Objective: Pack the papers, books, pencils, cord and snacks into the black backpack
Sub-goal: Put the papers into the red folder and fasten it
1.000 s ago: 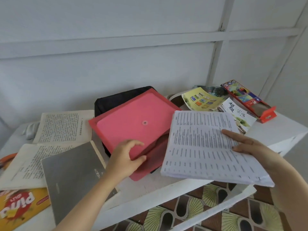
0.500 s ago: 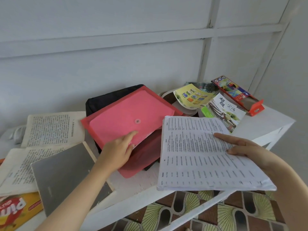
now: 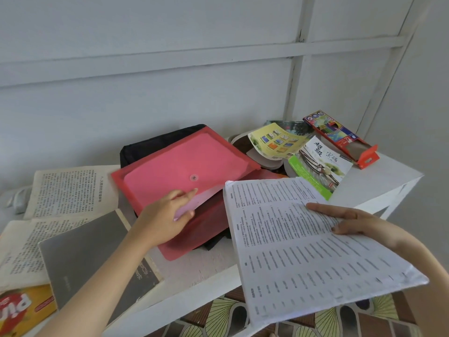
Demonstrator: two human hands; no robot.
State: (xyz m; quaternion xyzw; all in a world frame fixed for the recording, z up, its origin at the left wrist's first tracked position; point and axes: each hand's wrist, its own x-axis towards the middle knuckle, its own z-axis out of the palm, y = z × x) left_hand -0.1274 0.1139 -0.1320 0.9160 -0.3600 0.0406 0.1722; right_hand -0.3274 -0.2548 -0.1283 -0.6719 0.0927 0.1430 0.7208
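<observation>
Left hand (image 3: pixel 167 220): I see it pinching the pink folder (image 3: pixel 182 164) flap.
Right hand (image 3: pixel 357 223): gripping the papers (image 3: pixel 303 251).

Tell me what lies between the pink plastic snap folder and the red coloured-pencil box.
Head view: an open book with a curled yellow page and, nearer, a white-and-green paperback lie between the pink plastic folder and the red cardboard pencil box.

The left hand (image 3: pixel 165 215) is gripping one folder (image 3: pixel 184 164), the right hand (image 3: pixel 359 222) one paper stack (image 3: pixel 303 251). Two books (image 3: pixel 92 259) and one snack pack (image 3: pixel 21 310) are lying left of the grips; two more books, one pencil box (image 3: pixel 340 137) and one backpack (image 3: pixel 155 147) beyond.
</observation>
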